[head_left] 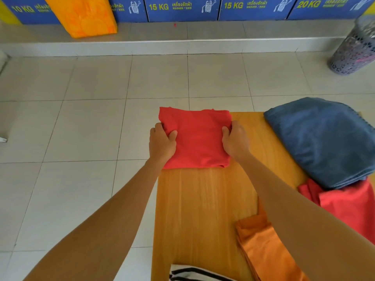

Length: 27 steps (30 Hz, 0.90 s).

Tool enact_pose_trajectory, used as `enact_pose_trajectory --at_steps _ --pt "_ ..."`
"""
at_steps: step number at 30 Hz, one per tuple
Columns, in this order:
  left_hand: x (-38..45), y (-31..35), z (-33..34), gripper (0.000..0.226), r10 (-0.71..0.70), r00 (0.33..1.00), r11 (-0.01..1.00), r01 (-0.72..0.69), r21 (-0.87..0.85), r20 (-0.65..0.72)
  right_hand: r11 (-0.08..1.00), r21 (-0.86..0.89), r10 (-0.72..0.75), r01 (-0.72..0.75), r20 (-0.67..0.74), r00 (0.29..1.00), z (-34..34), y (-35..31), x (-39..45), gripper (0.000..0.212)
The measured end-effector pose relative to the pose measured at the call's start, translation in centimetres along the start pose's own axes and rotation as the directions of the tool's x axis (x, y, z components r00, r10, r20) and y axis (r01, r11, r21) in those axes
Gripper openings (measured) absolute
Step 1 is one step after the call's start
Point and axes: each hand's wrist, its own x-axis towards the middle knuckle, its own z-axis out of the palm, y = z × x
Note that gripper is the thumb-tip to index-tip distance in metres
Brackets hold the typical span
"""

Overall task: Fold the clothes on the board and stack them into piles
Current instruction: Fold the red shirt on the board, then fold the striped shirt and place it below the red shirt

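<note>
A folded red garment (197, 138) lies as a square at the far left corner of the wooden board (203, 209). My left hand (162, 142) grips its left edge, thumb on top. On the opposite edge my right hand (235, 140) holds it the same way. A folded blue towel (324, 142) sits at the board's far right. Under the towel's near edge lies a loose red cloth (349, 205). An orange cloth (261, 248) lies below my right forearm. A black-and-white striped garment (194, 273) shows at the bottom edge.
Pale floor tiles (81, 128) spread left of and beyond the board. A grey mesh laundry basket (357, 49) stands at the far right. An orange bag (85, 15) rests on a raised step before blue washer panels (182, 7).
</note>
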Motion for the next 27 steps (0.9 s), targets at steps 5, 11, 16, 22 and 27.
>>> enact_pose_trajectory --at_steps 5,11,16,22,27 --pt "-4.8 -0.6 -1.6 0.064 -0.044 0.999 0.998 0.043 -0.052 -0.013 0.987 0.152 0.029 -0.048 0.129 0.991 -2.7 -0.4 -2.3 0.038" --pt "-20.4 -4.6 -4.2 0.046 -0.106 0.988 0.985 0.119 -0.126 0.111 0.963 0.258 0.062 -0.081 0.08 0.995 -8.1 3.2 -14.8 0.021" --pt "-30.6 -6.8 -4.2 0.035 -0.095 0.946 0.995 0.102 -0.008 0.31 0.957 0.229 0.131 -0.178 0.207 0.97 -9.2 6.7 -26.3 0.009" --pt "-34.6 -8.4 -3.7 0.069 -0.201 0.936 0.977 0.17 0.127 0.29 0.995 0.0 0.098 -0.102 0.292 0.951 -10.0 10.8 -36.0 0.009" --pt "-35.7 -9.2 -3.0 0.087 -0.283 0.88 0.959 0.253 0.127 0.382 0.956 -0.279 0.188 -0.094 0.329 0.925 -10.3 12.6 -39.4 0.035"
